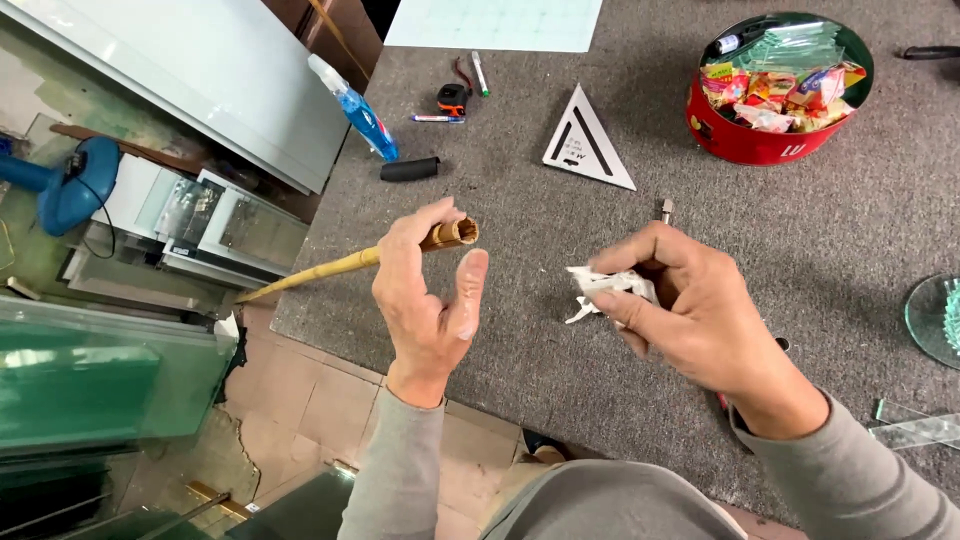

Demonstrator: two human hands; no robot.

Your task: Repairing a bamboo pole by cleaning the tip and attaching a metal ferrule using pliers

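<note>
Meanwhile, a bamboo stick point(352, 262) is gripped by the left hand point(428, 292) near its hollow end, over the grey table's point(560, 330) near edge. Just beside it, what seems crumpled white paper point(610, 288) is pinched by the right hand point(690, 310).

Person is wearing a grey long-sleeved top, plain knit, no print or logo showing. Both sleeves are running in from the bottom edge of the frame: left sleeve point(395, 470) at bottom centre-left, right sleeve point(860, 480) at bottom right. Cuffs are ending at the wrists, the left one sitting snug, the right one creasing loosely. Left hand point(430, 290) and right hand point(685, 305) are showing bare: no gloves, rings or watch. Grey fabric of the torso point(610, 505) is bulging at bottom centre. A dark shoe tip point(540, 442) is peeking just above it.
</note>
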